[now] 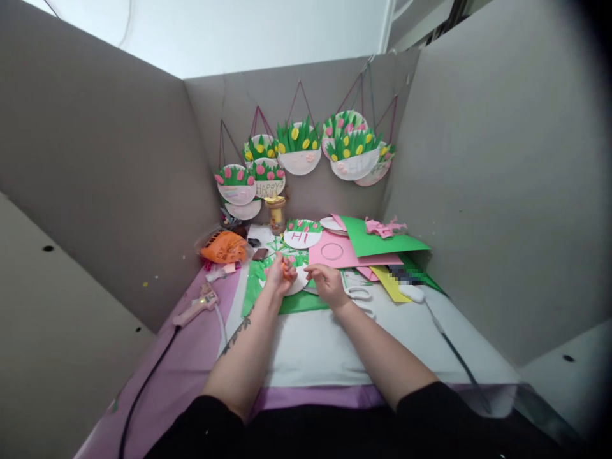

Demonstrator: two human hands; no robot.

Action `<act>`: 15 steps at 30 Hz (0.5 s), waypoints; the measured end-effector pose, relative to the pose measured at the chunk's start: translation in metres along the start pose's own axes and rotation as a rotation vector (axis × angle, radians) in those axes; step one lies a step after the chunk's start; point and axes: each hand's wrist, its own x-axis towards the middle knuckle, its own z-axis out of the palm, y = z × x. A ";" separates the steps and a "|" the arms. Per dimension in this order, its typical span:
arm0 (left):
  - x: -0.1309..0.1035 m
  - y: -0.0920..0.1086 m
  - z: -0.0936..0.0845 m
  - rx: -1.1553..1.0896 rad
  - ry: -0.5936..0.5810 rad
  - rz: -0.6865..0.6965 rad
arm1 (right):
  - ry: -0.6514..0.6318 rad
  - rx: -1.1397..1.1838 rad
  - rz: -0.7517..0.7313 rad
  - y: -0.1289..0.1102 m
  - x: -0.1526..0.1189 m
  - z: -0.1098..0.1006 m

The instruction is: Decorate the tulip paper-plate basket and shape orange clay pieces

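My left hand (281, 275) is closed above a white paper plate (297, 285), with a small orange thing showing between its fingers. Just to its right, my right hand (327, 284) is bent with thumb and fingertips drawn together; whatever they pinch is too small to make out. The hands are a short gap apart. Green paper grass and pink flowers line the upper part of the plate, partly hidden by my left hand. Under it lies a green sheet (302, 306). Scissors (359, 293) with pale handles rest beside my right wrist.
A pink glue gun (197, 308) with a black cable lies at left, near an orange bag (224, 247). A plate marked "HI" (302, 238), a jar (276, 218), pink sheet (329, 252) and green sheet (389, 241) lie behind. Decorated plates (300, 159) hang on the grey partition.
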 end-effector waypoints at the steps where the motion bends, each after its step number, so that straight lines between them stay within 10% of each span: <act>1: -0.001 -0.001 0.000 -0.012 -0.045 0.004 | 0.029 -0.007 0.007 0.001 0.000 -0.001; 7: -0.010 -0.008 0.006 -0.032 -0.303 -0.106 | 0.173 -0.160 -0.035 0.010 0.010 -0.006; 15: -0.024 -0.019 0.011 0.011 -0.479 -0.284 | 0.011 -0.175 0.056 0.022 0.012 -0.002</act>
